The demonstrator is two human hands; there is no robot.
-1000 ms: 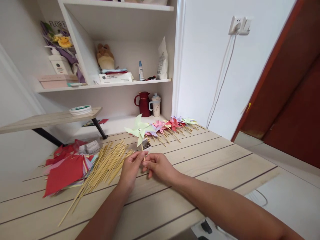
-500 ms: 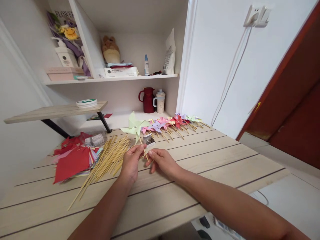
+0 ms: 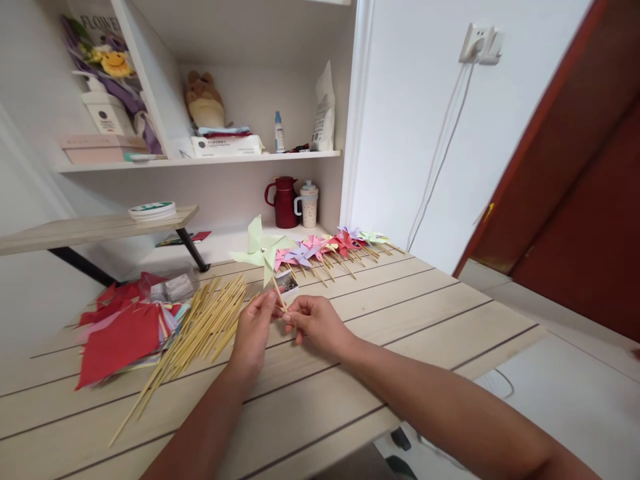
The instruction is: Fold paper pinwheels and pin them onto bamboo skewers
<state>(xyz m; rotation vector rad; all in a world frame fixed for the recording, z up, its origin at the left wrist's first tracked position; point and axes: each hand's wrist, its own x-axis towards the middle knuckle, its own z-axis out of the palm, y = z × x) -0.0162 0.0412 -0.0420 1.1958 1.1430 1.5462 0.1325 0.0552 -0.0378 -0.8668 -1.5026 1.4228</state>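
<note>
A row of finished coloured paper pinwheels (image 3: 330,247) lies at centre frame on the pale wooden plank surface (image 3: 425,313); many bare bamboo sticks (image 3: 200,333) and red paper sheets (image 3: 120,337) at lower left look unused. Just below centre, left hand (image 3: 255,330) and right hand (image 3: 313,323) meet fingertip to fingertip, pinching the stick of a pale green paper pinwheel (image 3: 260,250) held above them.

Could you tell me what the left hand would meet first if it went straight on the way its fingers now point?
Probably the small box of pins just beyond the left hand, then the row of finished pinwheels; depth is hard to judge.
</note>
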